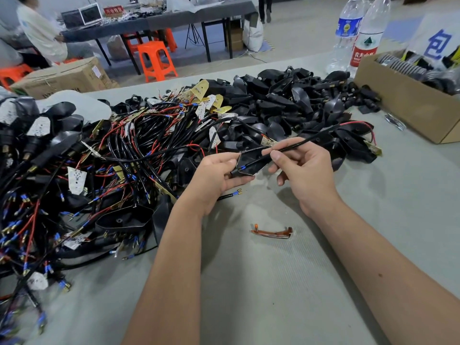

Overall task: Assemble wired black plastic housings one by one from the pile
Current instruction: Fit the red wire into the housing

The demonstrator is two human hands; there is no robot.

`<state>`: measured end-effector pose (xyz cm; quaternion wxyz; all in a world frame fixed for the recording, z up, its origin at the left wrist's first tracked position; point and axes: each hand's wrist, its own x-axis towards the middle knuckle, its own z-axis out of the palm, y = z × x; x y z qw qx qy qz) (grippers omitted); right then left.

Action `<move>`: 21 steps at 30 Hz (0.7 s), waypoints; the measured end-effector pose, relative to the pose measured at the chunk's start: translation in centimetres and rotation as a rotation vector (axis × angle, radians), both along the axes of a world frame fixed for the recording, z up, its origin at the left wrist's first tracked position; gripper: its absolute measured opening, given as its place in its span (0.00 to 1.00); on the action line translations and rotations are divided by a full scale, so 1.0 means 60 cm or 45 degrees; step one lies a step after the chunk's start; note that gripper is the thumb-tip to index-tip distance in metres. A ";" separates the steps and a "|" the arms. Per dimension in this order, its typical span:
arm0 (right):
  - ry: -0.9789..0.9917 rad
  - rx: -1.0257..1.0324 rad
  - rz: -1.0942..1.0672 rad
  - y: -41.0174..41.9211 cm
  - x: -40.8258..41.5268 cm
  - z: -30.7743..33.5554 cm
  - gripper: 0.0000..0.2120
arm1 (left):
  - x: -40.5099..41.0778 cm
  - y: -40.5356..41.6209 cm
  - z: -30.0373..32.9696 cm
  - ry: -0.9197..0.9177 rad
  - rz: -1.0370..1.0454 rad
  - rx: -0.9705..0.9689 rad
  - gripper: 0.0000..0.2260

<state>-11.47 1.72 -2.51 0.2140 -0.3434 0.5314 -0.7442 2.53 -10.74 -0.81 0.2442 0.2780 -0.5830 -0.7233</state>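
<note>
My left hand [216,176] grips a flat black plastic housing [251,163] just above the grey table. My right hand [302,168] pinches a black sleeved wire [313,138] that runs into the housing from the upper right; a blue-tipped wire end lies inside the housing. Another wire end with a brass terminal [236,193] sticks out below my left palm. A big pile of empty black housings [293,100] lies behind the hands. A tangle of wired boards and red and black leads [104,165] covers the table's left side.
A small orange lens strip [271,232] lies on the grey table [261,282] in front of my hands. A cardboard box [408,100] with parts stands at the right, two water bottles [358,33] behind it. Orange stools and a person sit beyond the table's far edge.
</note>
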 end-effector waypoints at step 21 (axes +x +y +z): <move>-0.008 0.151 -0.019 -0.013 -0.003 -0.007 0.05 | -0.014 0.019 -0.010 0.095 0.144 -0.024 0.10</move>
